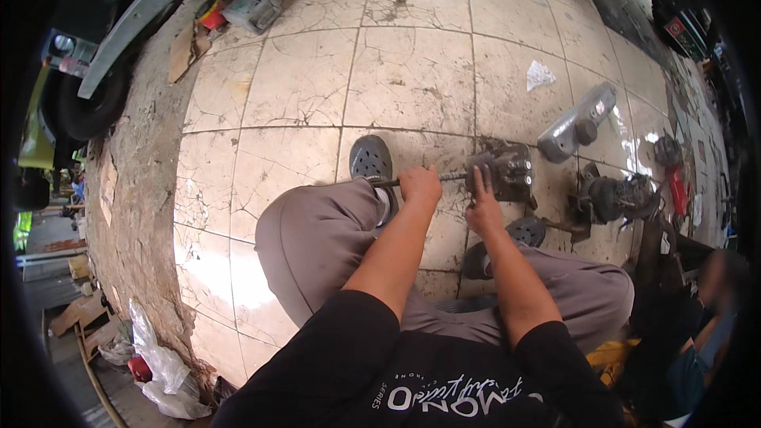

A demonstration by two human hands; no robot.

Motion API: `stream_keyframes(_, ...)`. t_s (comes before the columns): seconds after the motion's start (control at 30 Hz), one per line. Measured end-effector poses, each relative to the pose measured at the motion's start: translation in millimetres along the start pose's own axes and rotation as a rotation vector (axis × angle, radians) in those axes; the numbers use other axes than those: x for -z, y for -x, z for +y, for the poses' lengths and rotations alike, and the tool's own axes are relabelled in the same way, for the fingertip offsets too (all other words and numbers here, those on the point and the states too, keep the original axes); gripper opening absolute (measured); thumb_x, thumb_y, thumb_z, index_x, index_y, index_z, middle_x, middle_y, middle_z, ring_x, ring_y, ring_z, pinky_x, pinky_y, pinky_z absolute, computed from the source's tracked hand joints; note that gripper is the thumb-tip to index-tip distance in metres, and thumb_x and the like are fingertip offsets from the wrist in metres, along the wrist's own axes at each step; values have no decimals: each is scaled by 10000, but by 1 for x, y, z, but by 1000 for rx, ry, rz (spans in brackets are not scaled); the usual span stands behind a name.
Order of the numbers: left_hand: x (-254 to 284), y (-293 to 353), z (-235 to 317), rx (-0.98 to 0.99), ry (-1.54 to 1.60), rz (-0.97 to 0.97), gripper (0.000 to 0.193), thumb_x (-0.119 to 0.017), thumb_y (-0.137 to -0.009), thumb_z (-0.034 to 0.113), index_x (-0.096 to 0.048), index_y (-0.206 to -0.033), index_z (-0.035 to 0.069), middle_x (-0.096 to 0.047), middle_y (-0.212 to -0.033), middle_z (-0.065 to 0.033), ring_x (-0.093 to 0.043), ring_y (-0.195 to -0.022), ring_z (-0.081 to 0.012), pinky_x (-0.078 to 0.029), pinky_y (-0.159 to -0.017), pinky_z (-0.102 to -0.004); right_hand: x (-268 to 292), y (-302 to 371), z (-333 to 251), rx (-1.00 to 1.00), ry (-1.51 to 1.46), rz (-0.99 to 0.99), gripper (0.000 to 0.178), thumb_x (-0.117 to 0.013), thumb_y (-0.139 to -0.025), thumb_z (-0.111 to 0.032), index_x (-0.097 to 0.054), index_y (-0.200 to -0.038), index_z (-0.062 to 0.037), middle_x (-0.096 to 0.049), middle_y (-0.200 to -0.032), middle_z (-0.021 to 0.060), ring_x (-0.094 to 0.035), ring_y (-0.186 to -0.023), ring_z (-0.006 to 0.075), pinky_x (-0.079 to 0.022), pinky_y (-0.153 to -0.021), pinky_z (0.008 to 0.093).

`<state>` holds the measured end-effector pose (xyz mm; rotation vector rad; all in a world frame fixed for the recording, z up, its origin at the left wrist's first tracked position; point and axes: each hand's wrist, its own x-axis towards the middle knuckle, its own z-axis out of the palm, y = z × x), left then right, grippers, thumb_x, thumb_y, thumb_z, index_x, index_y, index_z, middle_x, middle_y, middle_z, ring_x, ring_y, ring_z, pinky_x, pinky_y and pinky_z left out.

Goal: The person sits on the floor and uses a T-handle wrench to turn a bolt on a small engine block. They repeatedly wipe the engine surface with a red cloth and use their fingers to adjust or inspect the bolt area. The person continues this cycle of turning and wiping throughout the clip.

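Note:
My left hand (420, 185) is closed round a thin dark rod (453, 177). The rod lies roughly level, with one end by my left shin and the other reaching a dark, greasy metal part (514, 171). That part rests on the tiles, with round shiny studs or holes on its right side. At its left edge, over the rod's end, is my right hand (483, 200), with two fingers stretched out and spread against it. The thumb and the other fingers are partly hidden. What kind of tool the rod is cannot be made out.
Right of the part lie a silver-grey metal cover (567, 128) and a dark machine assembly (614, 196). A white scrap (540, 75) is farther off. At the far left are a clear container (252, 13), a tyre (89, 107) and a plastic bag (162, 368). Another person (713, 309) is at right.

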<state>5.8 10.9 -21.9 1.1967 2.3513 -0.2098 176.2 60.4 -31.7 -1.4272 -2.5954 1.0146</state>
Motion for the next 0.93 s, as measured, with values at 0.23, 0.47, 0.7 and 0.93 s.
stream_keyframes(0.23, -5, 3, -1, -36, 50, 15, 302, -426, -947, 219, -621, -1146, 102, -676, -1085, -153, -642, -1050, -346, -466, -863, -509, -8, -9, 18, 151, 59, 85, 1017, -568, -672, 20, -120, -1556, -212, -131, -1620, 48, -636, -984, 413, -543, -719, 445)
stream_keyframes(0.47, 0, 5, -2, -27, 86, -28, 301, -487, -938, 257, -603, -1175, 111, -638, -1192, -127, -616, -1104, -349, -459, -907, -504, 10, -19, 13, -28, 42, 61, 998, -574, -674, 4, -150, -1554, -202, -160, -1613, 31, -617, -1050, 404, -536, -794, 447)
stream_keyframes(0.7, 16, 14, 0, -60, 96, -77, 389, -560, -932, 435, -609, -1187, 146, -644, -1196, -108, -612, -1128, -304, -438, -923, -493, 17, -20, 2, -106, -7, -39, 968, -609, -699, -50, -174, -1549, -209, -162, -1614, 40, -518, -1232, 369, -495, -937, 413)
stream_keyframes(0.93, 11, 21, -12, -105, 114, -118, 453, -566, -921, 486, -588, -1226, 152, -641, -1205, -134, -582, -1175, -311, -432, -971, -481, 10, -6, -7, -93, 20, -95, 954, -606, -711, -103, -170, -1552, -219, -115, -1626, 31, -502, -1274, 351, -468, -995, 438)
